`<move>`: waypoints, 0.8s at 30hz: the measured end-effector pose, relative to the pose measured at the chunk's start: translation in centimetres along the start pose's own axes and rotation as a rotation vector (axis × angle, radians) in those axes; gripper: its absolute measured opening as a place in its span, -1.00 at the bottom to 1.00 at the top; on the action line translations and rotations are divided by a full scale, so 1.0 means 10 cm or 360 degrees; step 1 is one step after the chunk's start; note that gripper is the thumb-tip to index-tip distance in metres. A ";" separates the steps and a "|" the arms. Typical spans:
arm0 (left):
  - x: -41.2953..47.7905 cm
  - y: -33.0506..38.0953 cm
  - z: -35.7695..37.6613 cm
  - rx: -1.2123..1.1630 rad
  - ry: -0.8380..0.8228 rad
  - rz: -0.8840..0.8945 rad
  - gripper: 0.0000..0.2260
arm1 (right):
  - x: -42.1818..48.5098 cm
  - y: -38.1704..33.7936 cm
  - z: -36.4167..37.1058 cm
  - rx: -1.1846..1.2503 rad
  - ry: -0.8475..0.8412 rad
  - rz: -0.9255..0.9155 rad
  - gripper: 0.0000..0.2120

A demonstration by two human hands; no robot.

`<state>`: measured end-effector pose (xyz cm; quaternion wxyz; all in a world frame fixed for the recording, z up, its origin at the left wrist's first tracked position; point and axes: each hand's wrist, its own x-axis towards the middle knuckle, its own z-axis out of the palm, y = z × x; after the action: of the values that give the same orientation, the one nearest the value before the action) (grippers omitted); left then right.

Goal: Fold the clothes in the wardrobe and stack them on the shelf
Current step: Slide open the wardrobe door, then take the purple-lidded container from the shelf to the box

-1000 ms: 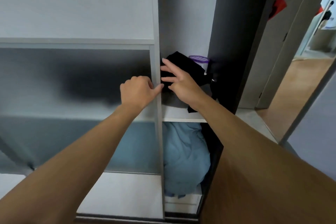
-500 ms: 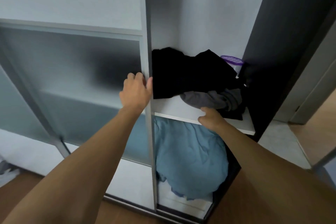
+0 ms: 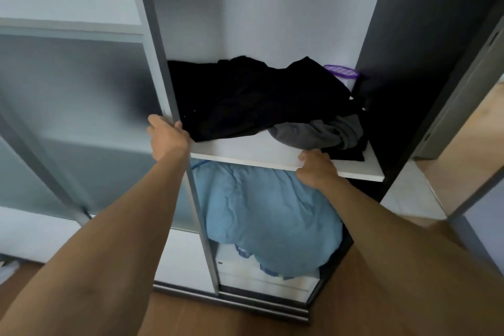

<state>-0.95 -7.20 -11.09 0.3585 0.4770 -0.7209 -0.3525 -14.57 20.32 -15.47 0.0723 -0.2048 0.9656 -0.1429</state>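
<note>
An unfolded heap of black clothes (image 3: 245,98) lies on the white wardrobe shelf (image 3: 240,151), with a crumpled grey garment (image 3: 319,132) at its right front. My left hand (image 3: 167,135) grips the edge of the sliding door (image 3: 166,63). My right hand (image 3: 316,168) holds the shelf's front edge, its fingers curled over the board just below the grey garment. Neither hand touches any clothing.
A bulky light-blue duvet (image 3: 267,215) fills the space under the shelf, above white drawers (image 3: 261,273). A purple-lidded container (image 3: 342,72) stands at the back right of the shelf. The dark wardrobe side panel (image 3: 409,63) rises on the right, and wooden floor (image 3: 207,316) lies below.
The sliding door has moved left with my left hand, exposing more of the shelf and clothes. My right hand dropped from the black clothes to the shelf's front edge.
</note>
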 end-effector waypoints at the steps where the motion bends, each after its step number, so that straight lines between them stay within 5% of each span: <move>1: 0.05 -0.05 -0.01 -0.0031 0.0015 0.0002 -0.78 | 0.00 -0.03 0.01 -0.0016 0.0011 0.0021 -0.54; 13: 0.28 -0.50 0.02 -0.0286 0.0137 -0.0270 -0.50 | 0.01 -0.19 0.12 -0.0136 0.0125 0.0144 -0.60; 17: 0.00 -0.63 0.21 0.0001 -0.0231 -0.0421 -0.41 | 0.03 -0.16 0.05 -0.0029 0.0069 0.0164 -0.65; 20: -0.12 -0.66 0.36 0.0049 -0.0514 -0.0217 -0.57 | 0.07 -0.10 -0.04 0.0169 0.0008 0.0158 -0.79; 24: -0.15 -0.39 0.51 -0.0069 -0.0649 0.0327 -0.80 | 0.07 -0.03 -0.14 0.0565 -0.0086 0.0246 -0.72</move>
<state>-3.19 -6.12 -17.25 0.2496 0.3122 -0.8154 -0.4187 -15.34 20.15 -14.11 0.1439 -0.1179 0.9358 -0.2993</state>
